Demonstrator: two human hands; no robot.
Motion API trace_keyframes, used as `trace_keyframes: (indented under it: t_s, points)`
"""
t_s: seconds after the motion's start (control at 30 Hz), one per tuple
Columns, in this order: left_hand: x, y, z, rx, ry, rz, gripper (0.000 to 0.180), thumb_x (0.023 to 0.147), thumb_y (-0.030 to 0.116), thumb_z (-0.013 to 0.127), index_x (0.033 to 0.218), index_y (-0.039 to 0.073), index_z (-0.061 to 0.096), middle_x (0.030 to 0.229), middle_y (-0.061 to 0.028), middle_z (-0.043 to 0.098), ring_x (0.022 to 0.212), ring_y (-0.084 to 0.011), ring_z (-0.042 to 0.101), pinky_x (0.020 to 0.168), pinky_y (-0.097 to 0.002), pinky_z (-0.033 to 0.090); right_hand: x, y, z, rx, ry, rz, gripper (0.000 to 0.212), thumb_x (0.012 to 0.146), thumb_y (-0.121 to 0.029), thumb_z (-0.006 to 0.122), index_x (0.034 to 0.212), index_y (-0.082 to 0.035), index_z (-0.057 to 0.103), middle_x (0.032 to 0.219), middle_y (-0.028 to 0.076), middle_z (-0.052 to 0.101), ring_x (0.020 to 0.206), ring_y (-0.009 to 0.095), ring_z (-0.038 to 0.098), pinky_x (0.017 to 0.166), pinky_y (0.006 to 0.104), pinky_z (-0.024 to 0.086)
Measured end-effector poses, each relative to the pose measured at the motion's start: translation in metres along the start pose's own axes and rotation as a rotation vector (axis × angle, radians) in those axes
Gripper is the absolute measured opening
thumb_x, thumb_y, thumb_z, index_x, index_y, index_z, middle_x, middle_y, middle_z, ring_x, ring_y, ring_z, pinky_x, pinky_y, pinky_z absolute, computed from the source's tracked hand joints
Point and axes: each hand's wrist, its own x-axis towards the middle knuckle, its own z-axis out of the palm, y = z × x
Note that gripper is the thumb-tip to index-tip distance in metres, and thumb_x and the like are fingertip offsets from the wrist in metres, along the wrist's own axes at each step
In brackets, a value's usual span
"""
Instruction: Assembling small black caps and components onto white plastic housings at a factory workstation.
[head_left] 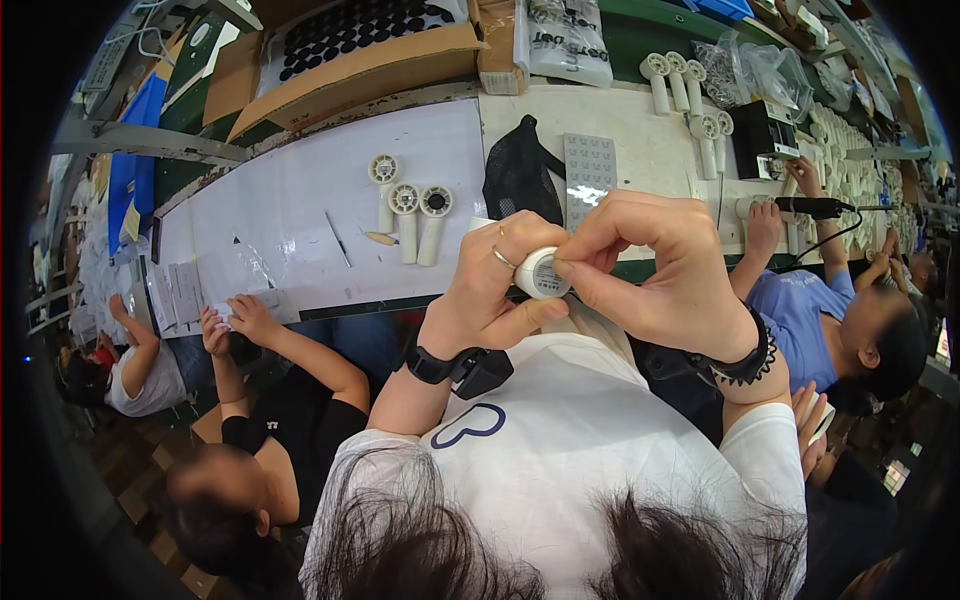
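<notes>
My left hand (485,285) is wrapped round a white cylindrical handle (527,272), its rounded end turned up toward me. On that end sits a grey printed label (548,277). The thumb and forefinger of my right hand (655,270) pinch together at the label's edge, touching the handle. Most of the handle is hidden by my left fingers. Just beyond my hands lie a black mesh pouch (522,170) and a grey sheet of small labels (590,165).
Three white handheld fans (406,200) lie left on the white table (320,180), beside a thin pen-like tool (339,238). A cardboard box (360,80) of black round parts stands behind. More fans (677,70) lie at the right. Co-workers sit on both sides.
</notes>
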Motion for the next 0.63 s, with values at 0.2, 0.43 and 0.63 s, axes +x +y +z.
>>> trace_keyframes:
  t_s: [0.2, 0.43, 0.63]
  points:
    - [-0.0004, -0.0004, 0.001, -0.002, -0.003, -0.006, 0.041, 0.079, 0.035, 0.066, 0.1, 0.003, 0.053, 0.077, -0.0106, 0.057, 0.063, -0.0255, 0.055, 0.054, -0.0315, 0.042, -0.0029, 0.001, 0.0023, -0.035, 0.046, -0.054, 0.008, 0.068, 0.006, 0.067, 0.074, 0.001, 0.064, 0.071, 0.007, 0.063, 0.061, 0.01, 0.059, 0.055, 0.0207, 0.047]
    - [-0.0014, -0.0022, 0.0039, -0.025, -0.002, -0.001, 0.04, 0.079, 0.035, 0.066, 0.1, 0.003, 0.053, 0.079, -0.0104, 0.058, 0.064, -0.0254, 0.055, 0.055, -0.0317, 0.042, -0.0068, -0.0016, 0.0043, -0.104, 0.081, -0.109, 0.009, 0.067, 0.006, 0.068, 0.074, 0.001, 0.064, 0.071, 0.007, 0.062, 0.061, 0.011, 0.059, 0.055, 0.0211, 0.047]
    - [-0.0007, -0.0011, 0.0042, -0.027, -0.008, 0.012, 0.041, 0.079, 0.035, 0.066, 0.101, 0.003, 0.052, 0.079, -0.0097, 0.058, 0.065, -0.0252, 0.056, 0.056, -0.0319, 0.043, -0.0101, -0.0054, 0.0044, -0.209, 0.086, -0.125, 0.01, 0.067, 0.005, 0.068, 0.074, 0.001, 0.065, 0.072, 0.008, 0.063, 0.062, 0.013, 0.061, 0.057, 0.0207, 0.048]
